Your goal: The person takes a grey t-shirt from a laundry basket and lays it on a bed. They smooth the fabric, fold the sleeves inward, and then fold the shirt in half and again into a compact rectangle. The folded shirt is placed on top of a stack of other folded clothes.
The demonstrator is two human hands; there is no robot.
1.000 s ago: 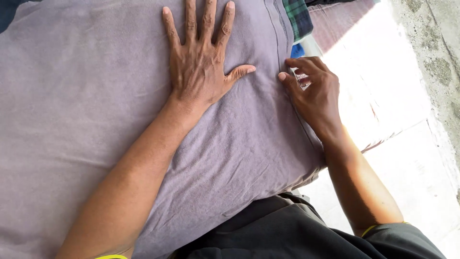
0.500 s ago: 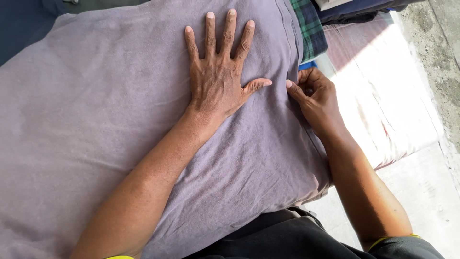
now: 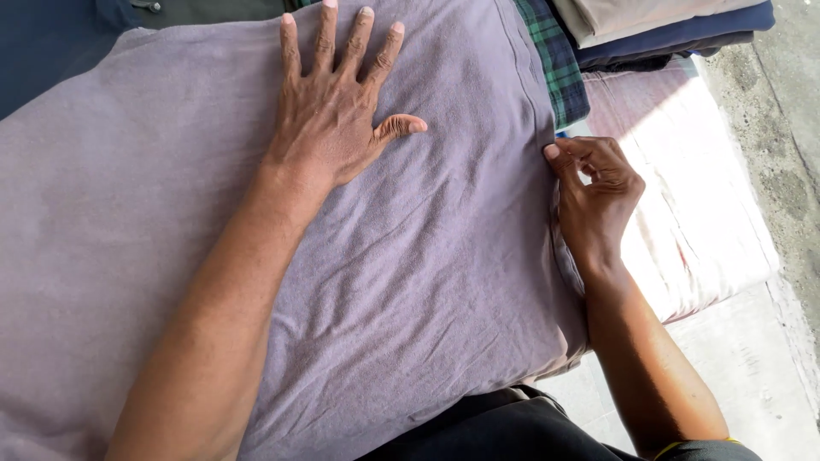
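Left hand [image 3: 337, 115] flat on the big purple-grey cloth [image 3: 427, 282], palm down, fingers spread wide, thumb poking out to the right, holding nothing, just pressing. Right hand [image 3: 598, 192] at the right edge of that cloth, fingers curled in, fingertips [image 3: 553, 152] pinching the hem tight. Purple-grey cloth spread wide over most of the view, soft and a bit wrinkled between the two hands, hanging over near the dark trousers [image 3: 495, 431] at the bottom. Green checked cloth [image 3: 559, 68] tucked just beside the top right edge of the purple-grey one, near the pinching hand. Folded stack of clothes [image 3: 666, 26] in tan and dark blue at the top right corner. Pale sheet [image 3: 700, 213] in bright sun under the right hand, lying on the grey ground [image 3: 794, 102]. Dark blue cloth [image 3: 51, 51] at the top left corner.
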